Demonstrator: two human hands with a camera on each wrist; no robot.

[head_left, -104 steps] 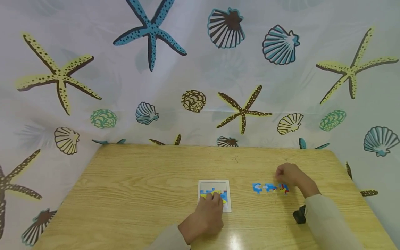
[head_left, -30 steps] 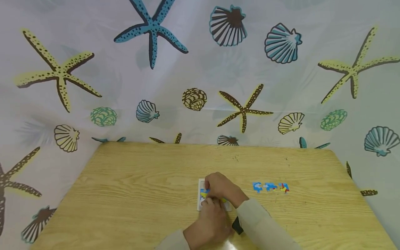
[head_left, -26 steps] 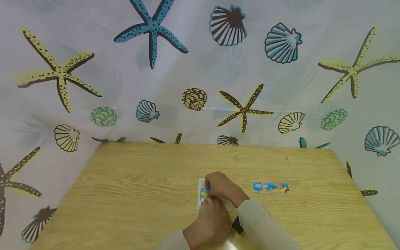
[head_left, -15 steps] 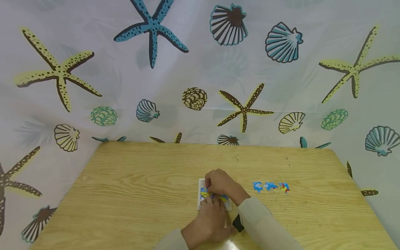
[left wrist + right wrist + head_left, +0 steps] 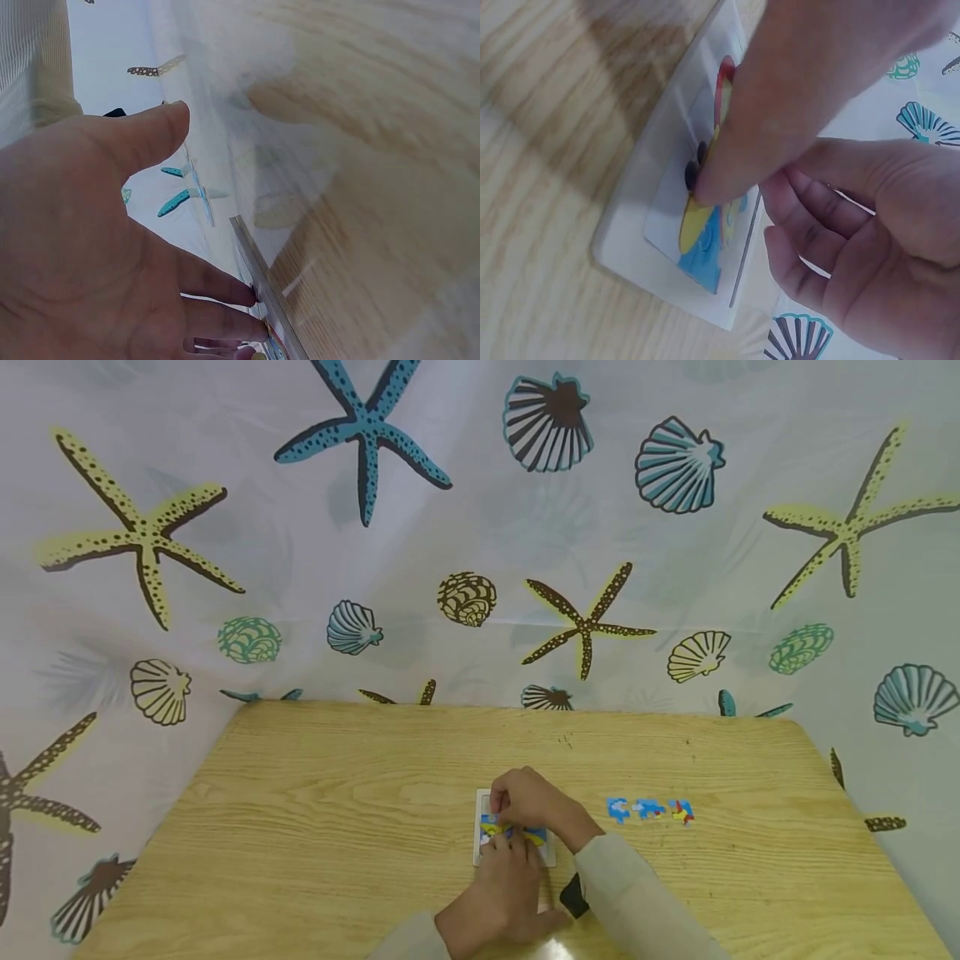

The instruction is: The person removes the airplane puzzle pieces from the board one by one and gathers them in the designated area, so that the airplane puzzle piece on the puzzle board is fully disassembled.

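A white-rimmed puzzle tray (image 5: 477,847) lies on the table with blue and yellow puzzle pieces (image 5: 536,836) in its lower part. My left hand (image 5: 510,881) rests over its near side, fingers extended, thumb out to the right. In the right wrist view a left finger (image 5: 735,142) presses on a yellow part of the picture. My right hand (image 5: 536,802) reaches across above it, fingers curled, pinching a puzzle piece at the upper edge of the fitted ones. The left finger mostly hides that piece and the right fingertips in the right wrist view.
Three loose puzzle pieces lie in a row right of the tray: a blue one (image 5: 618,810), another blue one (image 5: 648,808), and a red, yellow and blue one (image 5: 682,811). A shell-and-starfish curtain (image 5: 405,652) hangs behind the wooden table (image 5: 337,793).
My right hand has come left from beside the loose pieces to the tray. Over the last second it shifts only slightly there. My left hand stays on the tray, its thumb spread further out.
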